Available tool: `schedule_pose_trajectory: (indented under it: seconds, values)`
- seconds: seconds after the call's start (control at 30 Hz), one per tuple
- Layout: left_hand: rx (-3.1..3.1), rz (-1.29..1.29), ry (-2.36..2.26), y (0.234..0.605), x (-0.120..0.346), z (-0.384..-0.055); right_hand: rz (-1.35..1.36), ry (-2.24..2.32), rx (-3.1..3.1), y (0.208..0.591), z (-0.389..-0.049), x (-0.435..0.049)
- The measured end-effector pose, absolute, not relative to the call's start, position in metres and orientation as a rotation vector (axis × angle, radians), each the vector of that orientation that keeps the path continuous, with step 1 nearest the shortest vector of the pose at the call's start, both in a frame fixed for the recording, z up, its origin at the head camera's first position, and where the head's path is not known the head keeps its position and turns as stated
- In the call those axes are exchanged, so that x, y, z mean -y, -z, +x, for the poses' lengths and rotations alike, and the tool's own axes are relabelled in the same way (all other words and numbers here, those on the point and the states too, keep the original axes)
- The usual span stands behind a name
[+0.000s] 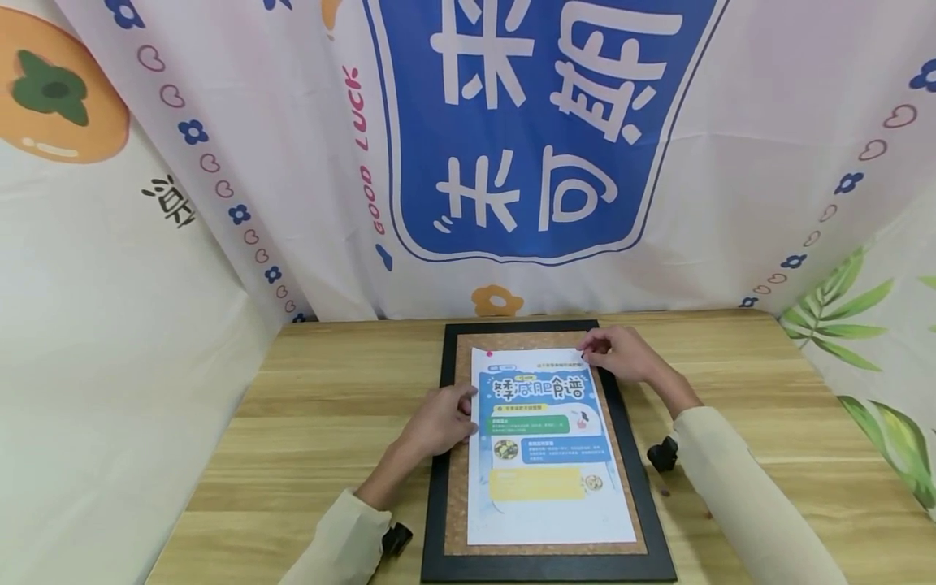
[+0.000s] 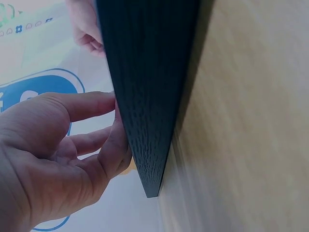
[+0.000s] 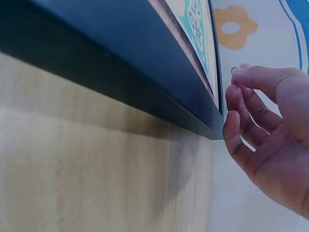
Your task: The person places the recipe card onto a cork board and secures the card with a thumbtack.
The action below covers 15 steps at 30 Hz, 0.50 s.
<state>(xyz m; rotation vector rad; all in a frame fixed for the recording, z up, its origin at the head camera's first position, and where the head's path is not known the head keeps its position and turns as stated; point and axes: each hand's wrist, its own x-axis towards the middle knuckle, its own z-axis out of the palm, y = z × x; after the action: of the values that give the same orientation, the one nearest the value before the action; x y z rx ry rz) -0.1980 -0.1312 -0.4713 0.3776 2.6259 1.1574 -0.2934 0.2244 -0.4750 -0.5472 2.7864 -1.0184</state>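
From the head, we look forward and down on the whole black-framed rectangular cork board [image 1: 548, 567]; from each wrist, tilted sideways and much nearer, we look along one of its sides toward the white printed cloth backdrop [image 1: 526, 130]. Head and right-wrist views share the backdrop's orange, white-centred printed flower [image 1: 483, 301].

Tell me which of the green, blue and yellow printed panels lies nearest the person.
The yellow rectangular panel on the white paper sheet; the blue panel and green panel lie farther away.

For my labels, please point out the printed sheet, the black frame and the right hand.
Printed sheet [image 1: 550, 449]: head view, its middle.
Black frame [image 1: 548, 568]: head view, near bar.
Right hand [image 1: 624, 353]: head view, its back.
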Motion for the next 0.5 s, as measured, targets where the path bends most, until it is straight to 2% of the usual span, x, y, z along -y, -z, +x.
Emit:
schedule_pose_trajectory:
  seconds: [0.5]
  values:
    - [-2.615, 0.373, -1.141, 0.471, 0.131, -0.198, -0.554, 0.980, -2.782, 0.480, -0.310, -0.217]
